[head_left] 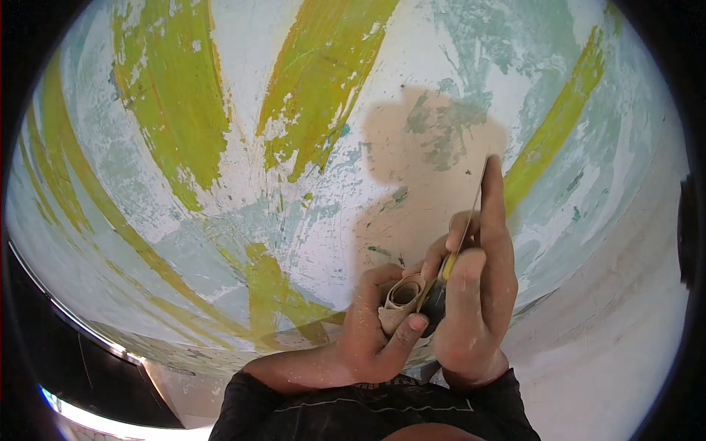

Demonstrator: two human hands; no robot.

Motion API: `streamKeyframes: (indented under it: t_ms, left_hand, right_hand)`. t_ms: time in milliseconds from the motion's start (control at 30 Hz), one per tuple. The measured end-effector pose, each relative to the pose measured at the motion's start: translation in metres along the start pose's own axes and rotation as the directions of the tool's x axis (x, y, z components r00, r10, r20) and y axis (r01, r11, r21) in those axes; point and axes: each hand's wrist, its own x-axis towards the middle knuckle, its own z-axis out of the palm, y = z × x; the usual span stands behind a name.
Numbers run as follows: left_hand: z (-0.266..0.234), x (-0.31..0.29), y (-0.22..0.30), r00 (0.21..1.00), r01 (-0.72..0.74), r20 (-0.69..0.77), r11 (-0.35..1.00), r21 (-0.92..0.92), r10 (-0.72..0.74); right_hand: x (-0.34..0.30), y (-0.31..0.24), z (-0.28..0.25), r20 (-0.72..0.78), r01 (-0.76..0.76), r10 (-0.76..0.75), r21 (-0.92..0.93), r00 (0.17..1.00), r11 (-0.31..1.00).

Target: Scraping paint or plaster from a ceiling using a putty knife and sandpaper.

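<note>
A small beige roll of paper-like sheet (396,314) sits in my left hand (368,334), its open spiral end facing up. My left thumb also rests by the dark butt of a scraper's black and yellow handle (435,303). Around that handle closes my right hand (482,316). The scraper's thin metal blade (474,202) shows nearly edge-on, pointing away from me, and my right index finger lies stretched along it to the tip. Both hands are together in front of my chest. Some fingers behind the handle overlap, so I cannot tell exactly how they grip.
Before me is a broad surface (309,228) with worn white and pale green paint and yellow-green stripes (173,88). Shadows of me and my hands fall on it. A plain pale surface (610,323) lies at right; a dark area (81,353) with a bright edge is at lower left.
</note>
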Motion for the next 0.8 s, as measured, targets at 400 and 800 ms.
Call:
streamKeyframes:
  t_ms: [400,800]
  left_hand:
    - [0.008,0.012,0.02,0.977,0.2,0.099,0.969,-0.144,-0.187]
    - [0.034,0.025,0.042,0.974,0.202,0.169,0.916,-0.346,-0.151]
  right_hand:
    - [0.034,-0.013,0.0,-0.066,0.05,-0.079,-0.357,0.995,0.933]
    - [0.046,-0.033,-0.007,-0.057,-0.044,0.03,-0.278,0.998,0.96]
